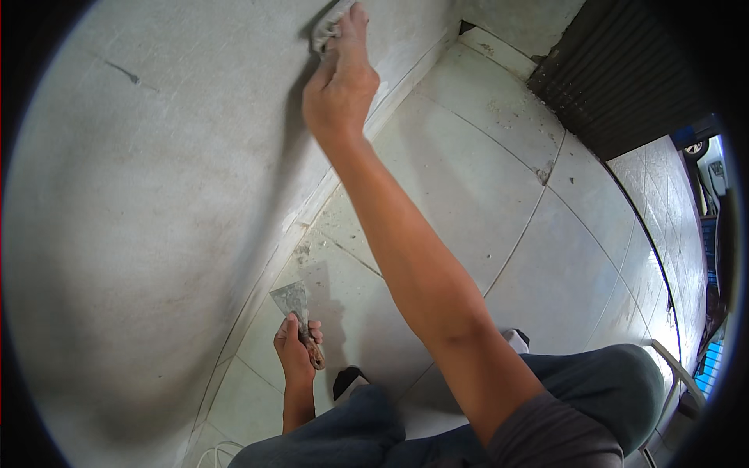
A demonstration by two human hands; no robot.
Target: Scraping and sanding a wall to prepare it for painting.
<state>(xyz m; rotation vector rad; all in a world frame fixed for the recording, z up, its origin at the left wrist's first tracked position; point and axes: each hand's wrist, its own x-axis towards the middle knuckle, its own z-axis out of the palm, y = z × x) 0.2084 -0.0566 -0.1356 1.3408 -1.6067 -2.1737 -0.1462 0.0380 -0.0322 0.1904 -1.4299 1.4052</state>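
Note:
My right hand (345,82) is stretched out against the grey plastered wall (164,175), gripping a pale, dusty pad or cloth-like thing (329,26) at the top edge of the view; its exact kind cannot be told. Lower down, close to the foot of the wall, my left hand (298,345) holds a putty knife (291,299) by its worn, stained handle. The knife's flat metal blade points up and away from me, with grey residue on it. The blade appears above the floor, and its shadow falls beside it.
A low skirting (304,219) runs along the wall's foot. Crumbs and dust lie on the tiled floor (521,251). A dark ribbed shutter (614,76) stands at upper right. A pale cable (219,450) lies at lower left, and a metal frame (679,368) is beside my knee.

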